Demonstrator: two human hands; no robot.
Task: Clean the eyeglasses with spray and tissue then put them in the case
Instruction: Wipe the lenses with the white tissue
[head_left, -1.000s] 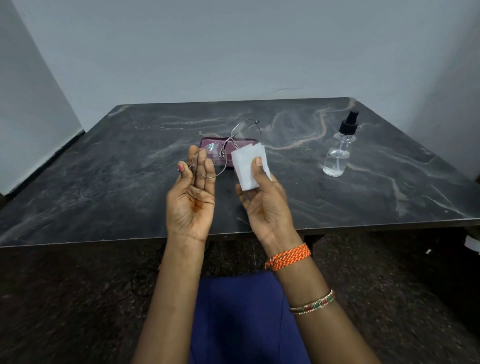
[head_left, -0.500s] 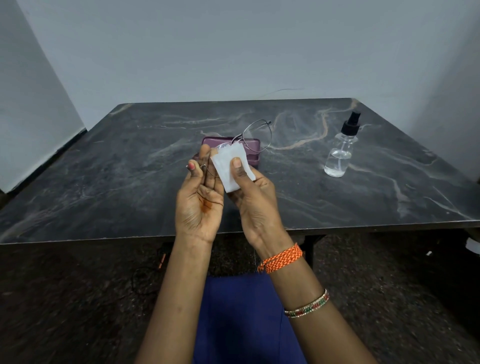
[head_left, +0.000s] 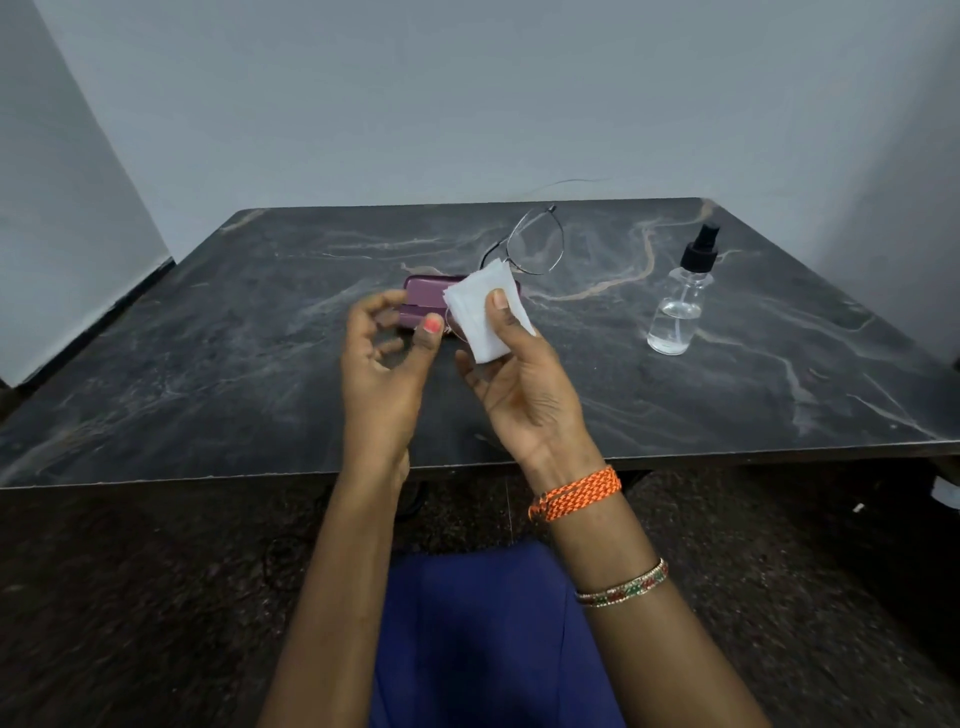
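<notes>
only have the head cam: looks forward and down, close over the hands, table (head_left: 208, 364) beyond.

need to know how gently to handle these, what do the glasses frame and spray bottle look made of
Eyeglasses: thin wire rim with a grey sheen, likely metal. Spray bottle: clear glossy body, glass or hard plastic, cannot tell which; matte black pump top, probably plastic.
</notes>
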